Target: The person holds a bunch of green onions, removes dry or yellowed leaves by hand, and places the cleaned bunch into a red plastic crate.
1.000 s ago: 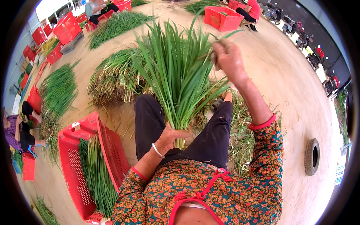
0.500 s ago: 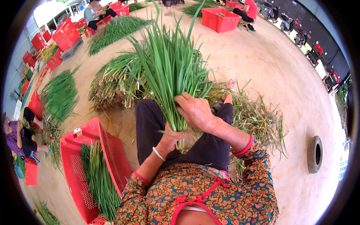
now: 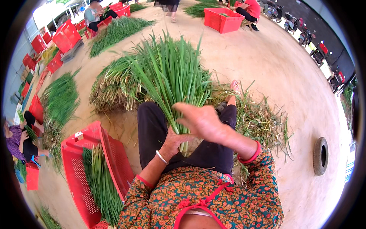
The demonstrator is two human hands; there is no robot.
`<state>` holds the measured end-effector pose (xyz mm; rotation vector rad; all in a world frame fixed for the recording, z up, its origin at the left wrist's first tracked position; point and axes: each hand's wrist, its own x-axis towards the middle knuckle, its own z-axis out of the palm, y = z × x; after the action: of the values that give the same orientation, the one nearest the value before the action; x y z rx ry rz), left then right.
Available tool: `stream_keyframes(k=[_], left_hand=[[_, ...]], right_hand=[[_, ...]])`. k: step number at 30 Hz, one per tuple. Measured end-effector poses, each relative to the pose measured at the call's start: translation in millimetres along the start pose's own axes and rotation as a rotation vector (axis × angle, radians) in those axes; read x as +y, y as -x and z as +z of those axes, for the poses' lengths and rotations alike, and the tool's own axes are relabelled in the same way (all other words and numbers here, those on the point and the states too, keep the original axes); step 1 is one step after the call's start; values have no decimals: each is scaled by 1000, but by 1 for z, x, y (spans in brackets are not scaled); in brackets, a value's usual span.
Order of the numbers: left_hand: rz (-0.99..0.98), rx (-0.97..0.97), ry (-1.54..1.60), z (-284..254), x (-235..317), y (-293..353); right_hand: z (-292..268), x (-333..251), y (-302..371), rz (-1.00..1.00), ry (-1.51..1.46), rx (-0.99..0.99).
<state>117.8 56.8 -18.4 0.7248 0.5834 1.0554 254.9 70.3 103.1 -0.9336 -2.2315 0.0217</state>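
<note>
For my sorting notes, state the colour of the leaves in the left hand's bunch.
The bunch's leaves are green, best seen in the head view.

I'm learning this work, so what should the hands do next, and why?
Perhaps bring the right hand around the green bunch to gather its leaves: they fan out widely above, while the left hand grips the stems low down and the blurred right hand is close by.

Smooth leaves (image 3: 167, 76), crate (image 3: 117, 158) apparently matt plastic
</note>
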Motion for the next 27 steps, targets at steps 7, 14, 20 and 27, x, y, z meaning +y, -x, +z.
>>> stream_keyframes(k=[7, 14, 20, 27], left_hand=[[35, 11, -51, 10, 12, 6], [59, 20, -128, 7, 4, 3], [57, 2, -142, 13, 4, 2], [150, 78, -257, -6, -6, 3]], right_hand=[[31, 19, 9, 138, -361, 98], [-45, 1, -13, 437, -1220, 172], [-4, -5, 7, 122, -69, 45], [52, 2, 9, 195, 244, -347]])
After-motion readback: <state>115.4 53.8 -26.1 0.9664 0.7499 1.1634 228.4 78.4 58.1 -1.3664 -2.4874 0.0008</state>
